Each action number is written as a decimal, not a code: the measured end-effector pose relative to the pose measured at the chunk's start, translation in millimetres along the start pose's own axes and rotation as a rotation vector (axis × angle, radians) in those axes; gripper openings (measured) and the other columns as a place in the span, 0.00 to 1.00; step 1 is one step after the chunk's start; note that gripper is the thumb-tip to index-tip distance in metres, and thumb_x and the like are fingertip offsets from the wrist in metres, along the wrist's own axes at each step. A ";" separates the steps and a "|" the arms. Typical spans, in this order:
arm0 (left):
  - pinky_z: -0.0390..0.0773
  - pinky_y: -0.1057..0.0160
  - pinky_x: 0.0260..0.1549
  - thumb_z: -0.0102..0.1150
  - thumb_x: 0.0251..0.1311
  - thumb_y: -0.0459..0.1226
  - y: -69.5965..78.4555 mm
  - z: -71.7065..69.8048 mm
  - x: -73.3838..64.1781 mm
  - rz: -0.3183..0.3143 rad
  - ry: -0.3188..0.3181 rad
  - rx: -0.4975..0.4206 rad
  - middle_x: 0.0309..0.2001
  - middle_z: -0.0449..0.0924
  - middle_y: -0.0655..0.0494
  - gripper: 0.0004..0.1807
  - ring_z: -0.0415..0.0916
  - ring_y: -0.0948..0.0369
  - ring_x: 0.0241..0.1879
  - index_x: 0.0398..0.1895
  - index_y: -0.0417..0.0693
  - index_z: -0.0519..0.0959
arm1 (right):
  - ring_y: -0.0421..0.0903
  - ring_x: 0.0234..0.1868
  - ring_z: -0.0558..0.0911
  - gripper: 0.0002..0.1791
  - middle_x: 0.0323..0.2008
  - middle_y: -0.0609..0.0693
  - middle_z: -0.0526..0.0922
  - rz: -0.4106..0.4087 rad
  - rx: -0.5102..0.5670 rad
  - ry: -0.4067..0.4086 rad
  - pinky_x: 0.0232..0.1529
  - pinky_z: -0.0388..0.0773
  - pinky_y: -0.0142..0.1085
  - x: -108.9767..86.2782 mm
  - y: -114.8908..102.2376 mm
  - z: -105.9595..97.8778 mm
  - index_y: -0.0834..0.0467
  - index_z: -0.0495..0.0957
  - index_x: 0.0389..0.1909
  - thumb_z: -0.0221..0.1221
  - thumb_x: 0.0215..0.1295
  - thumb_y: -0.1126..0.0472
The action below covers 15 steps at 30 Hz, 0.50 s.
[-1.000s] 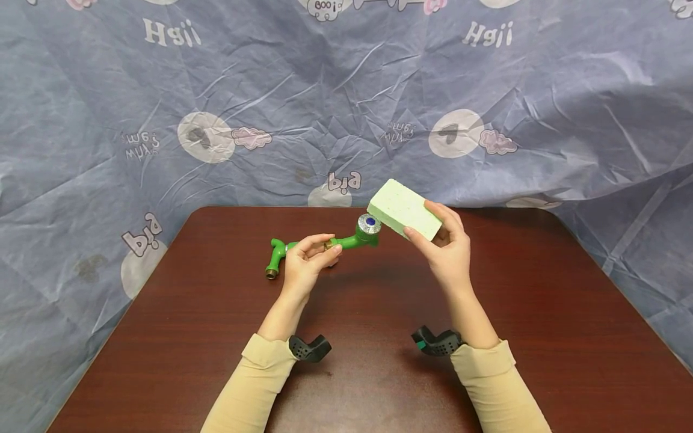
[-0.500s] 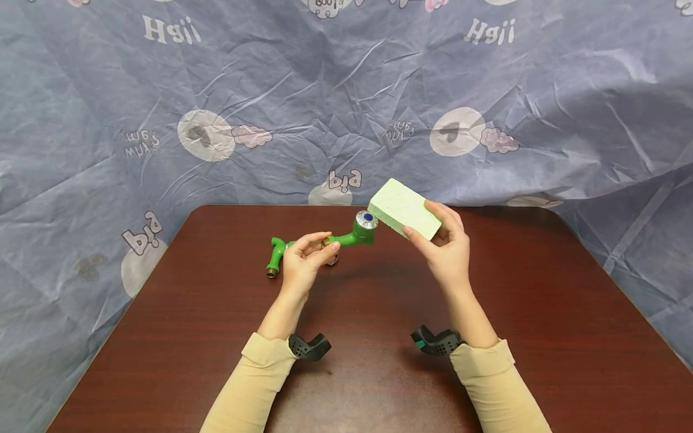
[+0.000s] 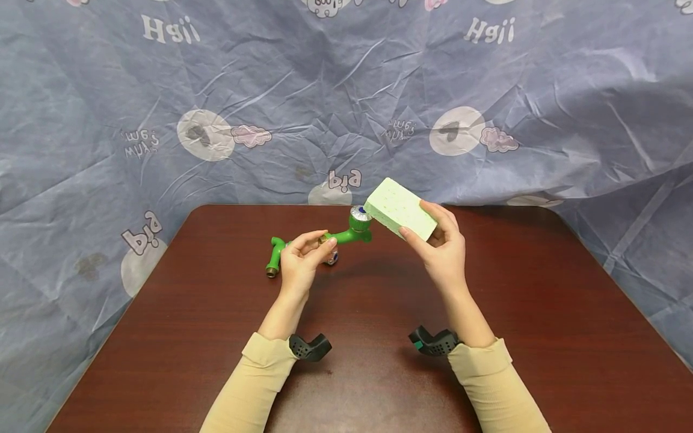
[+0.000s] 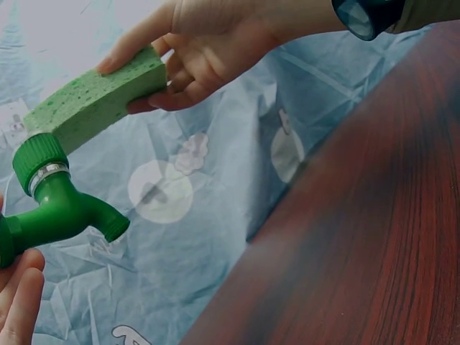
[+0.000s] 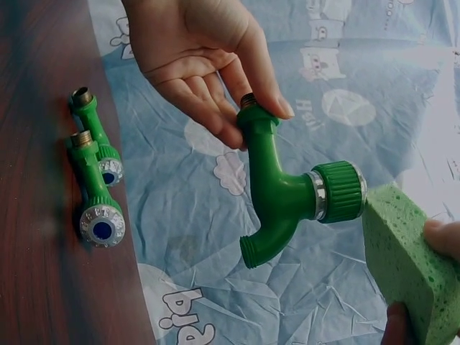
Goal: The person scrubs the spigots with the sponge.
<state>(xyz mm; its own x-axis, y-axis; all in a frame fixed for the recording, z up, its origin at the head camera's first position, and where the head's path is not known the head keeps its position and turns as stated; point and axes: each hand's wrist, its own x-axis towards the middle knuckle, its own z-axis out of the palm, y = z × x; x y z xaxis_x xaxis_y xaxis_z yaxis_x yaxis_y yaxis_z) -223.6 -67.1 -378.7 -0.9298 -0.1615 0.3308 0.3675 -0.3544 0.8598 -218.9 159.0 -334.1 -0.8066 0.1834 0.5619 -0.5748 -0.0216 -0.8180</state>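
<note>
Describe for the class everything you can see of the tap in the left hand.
Green and plastic-looking, the tap has a brass-coloured threaded inlet, curved spout and ribbed knob with silvery trim and blue centre. It is held above the table, knob up, spout down. The left hand pinches its inlet end; the sponge appears to touch the knob.

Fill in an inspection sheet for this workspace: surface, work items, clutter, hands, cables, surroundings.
Surface: dark reddish-brown table, some glare near its front.
Work items: green tap held up, its ribbed knob against a light green sponge.
Clutter: two more green taps, one beside the other, lying on the table.
Hands: left hand pinches the tap near its threaded end; right hand grips the sponge. Each wrist wears a black device.
Cables: nothing seen.
Surroundings: wrinkled blue-grey printed cloth behind the table.
</note>
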 end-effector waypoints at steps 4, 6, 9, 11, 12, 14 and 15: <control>0.82 0.49 0.33 0.67 0.50 0.26 -0.6 -1.0 0.1 -0.007 0.017 -0.002 0.30 0.84 0.52 0.14 0.83 0.59 0.26 0.42 0.30 0.79 | 0.44 0.40 0.78 0.31 0.53 0.53 0.70 0.015 -0.021 0.027 0.38 0.78 0.25 0.6 0.5 -1.1 0.68 0.74 0.56 0.67 0.46 0.79; 0.82 0.48 0.33 0.67 0.50 0.26 -1.0 -1.6 0.7 -0.010 0.028 -0.005 0.30 0.84 0.52 0.14 0.83 0.58 0.27 0.41 0.32 0.80 | 0.43 0.39 0.78 0.31 0.52 0.52 0.70 0.017 -0.018 0.027 0.37 0.78 0.25 1.0 0.6 -2.1 0.68 0.74 0.56 0.67 0.46 0.79; 0.82 0.49 0.33 0.67 0.50 0.27 -0.6 -2.5 1.5 -0.013 0.042 -0.006 0.30 0.84 0.52 0.12 0.83 0.56 0.27 0.40 0.35 0.81 | 0.43 0.39 0.77 0.31 0.52 0.53 0.70 0.008 0.003 -0.007 0.36 0.78 0.25 1.3 -0.1 -3.3 0.69 0.74 0.55 0.66 0.46 0.80; 0.83 0.51 0.31 0.67 0.51 0.27 0.2 -2.7 1.9 -0.014 0.049 -0.005 0.30 0.84 0.53 0.11 0.83 0.56 0.27 0.39 0.37 0.82 | 0.43 0.39 0.77 0.31 0.52 0.53 0.70 -0.003 0.019 -0.045 0.36 0.78 0.25 1.1 -0.6 -3.7 0.70 0.73 0.55 0.66 0.45 0.81; 0.83 0.52 0.31 0.67 0.51 0.27 0.7 -2.8 2.0 -0.015 0.052 -0.003 0.29 0.84 0.53 0.10 0.83 0.56 0.27 0.39 0.37 0.82 | 0.43 0.40 0.77 0.31 0.53 0.53 0.70 -0.009 0.023 -0.064 0.37 0.78 0.25 0.8 -0.8 -3.6 0.70 0.73 0.55 0.66 0.45 0.81; 0.83 0.54 0.30 0.65 0.52 0.27 1.4 -2.8 2.1 -0.022 0.056 -0.001 0.29 0.84 0.53 0.09 0.83 0.58 0.27 0.39 0.38 0.82 | 0.43 0.40 0.77 0.31 0.53 0.54 0.70 -0.022 0.023 -0.096 0.37 0.78 0.25 0.0 -0.6 -3.3 0.71 0.73 0.55 0.65 0.44 0.82; 0.84 0.55 0.30 0.65 0.52 0.26 1.4 -2.8 2.2 -0.024 0.057 0.000 0.29 0.84 0.53 0.09 0.83 0.57 0.27 0.39 0.38 0.82 | 0.44 0.40 0.77 0.31 0.53 0.54 0.70 -0.028 0.024 -0.110 0.36 0.78 0.25 -0.4 -0.5 -2.9 0.71 0.72 0.55 0.65 0.44 0.82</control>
<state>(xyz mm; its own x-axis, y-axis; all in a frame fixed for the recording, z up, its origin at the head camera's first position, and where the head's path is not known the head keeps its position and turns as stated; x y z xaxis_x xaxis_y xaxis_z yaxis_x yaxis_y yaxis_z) -225.1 -70.5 -377.8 -0.9357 -0.2052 0.2869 0.3447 -0.3585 0.8676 -217.8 161.7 -334.3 -0.7994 0.0751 0.5961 -0.5998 -0.0420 -0.7990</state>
